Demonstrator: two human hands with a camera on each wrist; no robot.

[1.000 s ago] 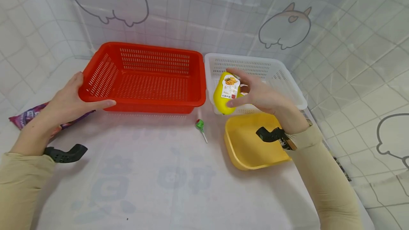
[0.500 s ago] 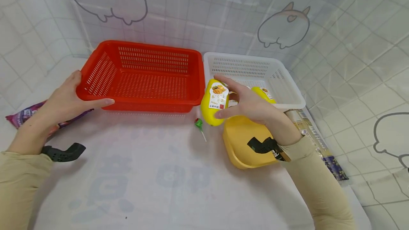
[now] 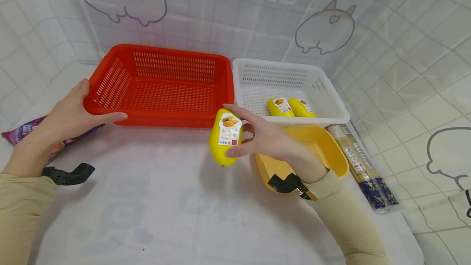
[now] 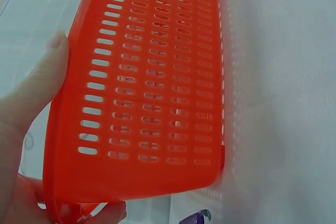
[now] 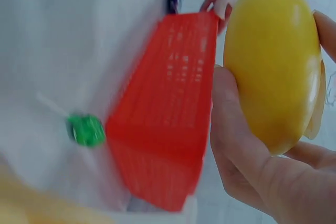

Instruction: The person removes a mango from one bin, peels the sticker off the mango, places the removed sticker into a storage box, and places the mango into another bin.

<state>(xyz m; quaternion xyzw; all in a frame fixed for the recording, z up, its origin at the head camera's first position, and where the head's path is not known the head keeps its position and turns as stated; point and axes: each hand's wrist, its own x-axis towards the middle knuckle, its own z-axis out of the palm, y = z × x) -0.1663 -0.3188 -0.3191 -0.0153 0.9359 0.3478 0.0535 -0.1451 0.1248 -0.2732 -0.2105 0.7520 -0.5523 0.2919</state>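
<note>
My right hand [image 3: 263,136] grips a yellow mango [image 3: 218,146] with a white fruit label, thumb on its near side. It hangs above the white cloth in front of the red basket [image 3: 173,120]. In the right wrist view the mango [image 5: 273,66] shows its smooth side and small green stem. At the basket's left front corner, my left hand [image 3: 64,115] holds the rim. The left wrist view shows that thumb along the rim and fingertips curled around the corner. A green-wrapped lollipop [image 5: 86,129] lies on the cloth, hidden in the head view.
Right of the red basket stands a white basket [image 3: 333,107] holding two labelled mangoes [image 3: 281,107]. A yellow bin [image 3: 338,160] sits before it, partly under my right forearm. Long clear packages [image 3: 362,167] lie at the right edge. A purple packet [image 3: 23,130] lies at far left.
My right hand has carried the mango out from over the white basket, leftward and toward me. Two mangoes in the white basket have come into view. My left hand keeps its grip.
</note>
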